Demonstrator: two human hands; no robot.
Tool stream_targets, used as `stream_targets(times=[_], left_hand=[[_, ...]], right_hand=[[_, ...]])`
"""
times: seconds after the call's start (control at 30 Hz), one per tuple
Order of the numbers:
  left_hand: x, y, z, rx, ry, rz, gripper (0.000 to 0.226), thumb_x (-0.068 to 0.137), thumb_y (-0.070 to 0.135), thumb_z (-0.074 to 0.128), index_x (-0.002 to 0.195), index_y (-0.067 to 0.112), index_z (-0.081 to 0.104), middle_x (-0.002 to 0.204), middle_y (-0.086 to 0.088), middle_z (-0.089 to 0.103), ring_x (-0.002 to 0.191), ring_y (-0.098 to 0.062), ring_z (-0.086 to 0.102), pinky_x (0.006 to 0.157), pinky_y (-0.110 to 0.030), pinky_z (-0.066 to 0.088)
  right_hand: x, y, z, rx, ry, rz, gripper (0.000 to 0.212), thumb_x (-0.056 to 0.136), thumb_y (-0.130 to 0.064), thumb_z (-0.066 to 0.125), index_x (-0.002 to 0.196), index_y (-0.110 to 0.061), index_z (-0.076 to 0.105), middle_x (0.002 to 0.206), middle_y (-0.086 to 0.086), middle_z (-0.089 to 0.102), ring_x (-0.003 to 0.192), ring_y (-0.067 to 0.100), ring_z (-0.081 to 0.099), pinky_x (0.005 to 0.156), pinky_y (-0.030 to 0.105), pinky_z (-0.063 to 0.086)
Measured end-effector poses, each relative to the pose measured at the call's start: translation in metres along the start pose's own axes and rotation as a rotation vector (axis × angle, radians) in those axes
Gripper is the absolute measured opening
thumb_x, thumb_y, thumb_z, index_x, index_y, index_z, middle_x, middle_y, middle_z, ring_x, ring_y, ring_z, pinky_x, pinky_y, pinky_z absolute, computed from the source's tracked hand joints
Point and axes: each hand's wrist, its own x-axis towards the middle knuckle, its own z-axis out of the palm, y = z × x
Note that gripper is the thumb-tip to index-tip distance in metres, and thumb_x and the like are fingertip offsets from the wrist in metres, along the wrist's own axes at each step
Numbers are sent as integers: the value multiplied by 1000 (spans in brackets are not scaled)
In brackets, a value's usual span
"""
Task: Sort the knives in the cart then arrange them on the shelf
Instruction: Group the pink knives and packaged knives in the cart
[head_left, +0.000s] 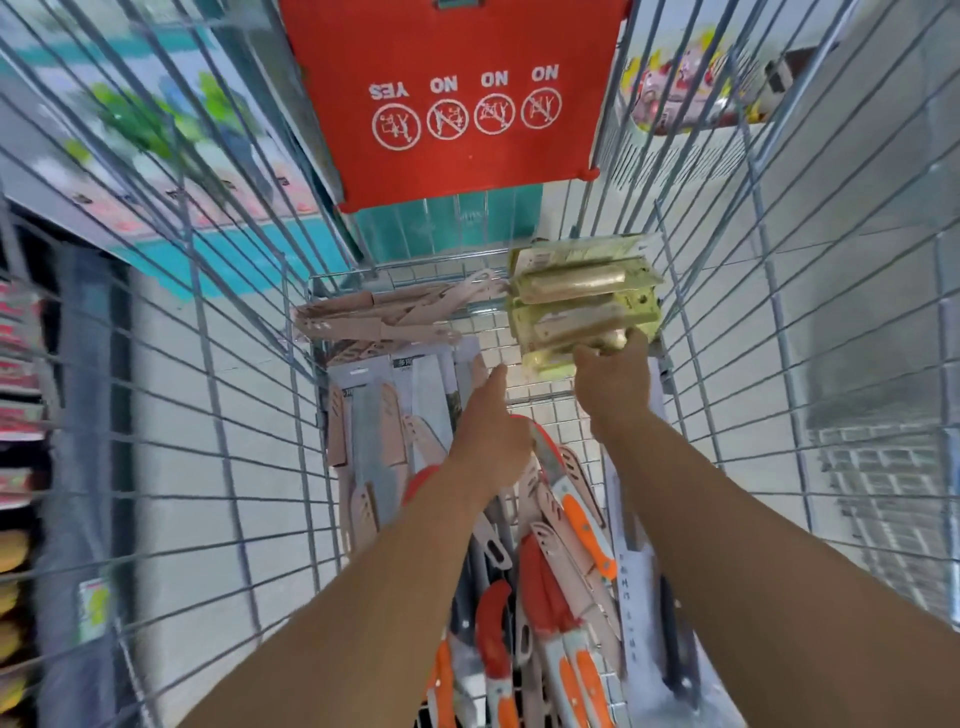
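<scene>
Both my arms reach down into a wire shopping cart (249, 395). My right hand (615, 384) grips the near end of a yellow-green carded knife pack (582, 322) that lies on a stack of similar packs (576, 280) at the cart's far right. My left hand (488, 441) holds a red-handled knife (543, 447), its thumb pointing up. Pink sheathed knives (384, 312) lie piled at the far left. Grey carded knives with pink sheaths (387, 415) lie below them. Orange and red-handled knives (550, 613) are heaped at the near end.
The cart's red child-seat flap (457, 104) with YES/NO pictograms hangs at the far end. Wire walls rise close on both sides. A store shelf with packaged goods (21, 395) stands at the left. Pale tiled floor shows through the mesh.
</scene>
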Motion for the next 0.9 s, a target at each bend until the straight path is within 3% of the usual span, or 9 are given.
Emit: stream_targets(times=[0.07, 0.17, 0.23, 0.37, 0.53, 0.63, 0.8, 0.9], left_hand=[[-6, -5, 0, -16, 3, 8, 64, 99, 13, 41, 153, 25, 9, 159, -5, 17, 144, -20, 23, 113, -40, 32], [-12, -9, 0, 24, 14, 19, 62, 99, 16, 40, 152, 26, 9, 158, -2, 20, 144, -19, 24, 113, -41, 32], [-15, -10, 1, 30, 25, 21, 63, 98, 13, 41, 152, 26, 11, 158, 0, 19, 144, -19, 24, 113, -39, 32], [-25, -9, 1, 82, 34, 24, 62, 98, 10, 40, 152, 25, 15, 158, 0, 19, 143, -20, 26, 109, -30, 31], [-40, -13, 2, 154, 85, 27, 57, 95, 7, 45, 148, 20, 27, 148, -5, 36, 133, -24, 40, 105, -37, 42], [-52, -25, 4, 260, 201, -31, 53, 92, 9, 51, 141, 21, 37, 137, -7, 44, 125, -25, 43, 104, -37, 42], [-86, -58, 20, 262, 346, -224, 50, 93, 29, 52, 139, 20, 32, 135, -13, 36, 123, -28, 34, 104, -37, 37], [-102, -76, 30, 320, 318, -317, 73, 88, 43, 59, 145, 19, 20, 142, -11, 27, 130, -30, 28, 108, -39, 34]], right_hand=[[3, -6, 1, -121, -50, -96, 53, 88, -9, 50, 138, -18, 37, 125, 9, 50, 94, 27, 55, 75, 41, 53], [3, -4, -2, -454, -150, -160, 70, 88, -1, 45, 150, -17, 16, 145, 15, 22, 119, 32, 42, 93, 39, 44], [2, 1, -5, -540, -147, -182, 76, 89, -2, 47, 152, -19, 8, 150, 15, 16, 132, 33, 29, 103, 39, 34], [-4, 7, -11, -518, -121, -239, 76, 91, -5, 47, 152, -20, 5, 151, 15, 18, 134, 33, 26, 106, 39, 29], [-18, 13, -12, -466, -83, -337, 74, 92, -12, 53, 152, -15, 9, 147, 16, 23, 132, 31, 27, 107, 36, 25], [-37, 20, -10, -438, -89, -409, 70, 92, -16, 56, 150, -13, 17, 143, 16, 27, 128, 30, 31, 104, 34, 28], [-82, 54, -5, -441, -164, -394, 62, 92, -24, 59, 145, -12, 31, 139, 14, 36, 128, 28, 32, 104, 35, 30], [-111, 76, 1, -456, -299, -415, 56, 86, -15, 58, 139, -20, 40, 126, 10, 46, 117, 24, 41, 94, 29, 34]])
